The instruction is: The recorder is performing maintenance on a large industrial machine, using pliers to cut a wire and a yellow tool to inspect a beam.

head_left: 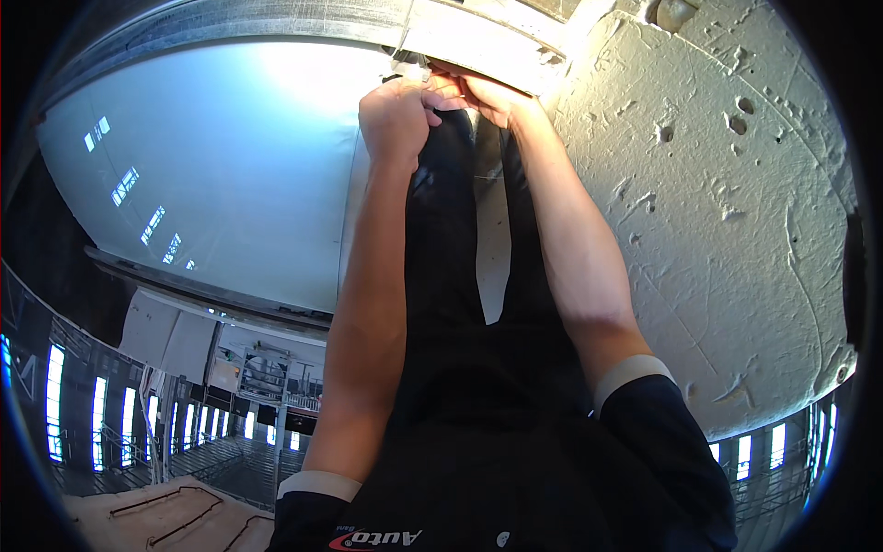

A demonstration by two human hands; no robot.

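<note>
My left hand (394,120) is raised in front of me, its fingers curled in a pinch beside a small whitish, shiny piece (405,69) below a metal ledge. What the fingertips hold is too small to make out. Fingertip to fingertip with it, my right hand (483,97) has its palm partly turned up and its fingers bent in toward the same spot. Whatever lies between those fingers is hidden. Both hands are close to the right end of a large glossy pale-blue panel (221,175).
A long metal rail (230,23) runs above the panel. On the right is a rough, pitted, plaster-like surface (717,202). At the lower left lies a pale slab with rusty rods (170,511). Shelving with equipment (267,373) stands behind it, in a hall with tall windows.
</note>
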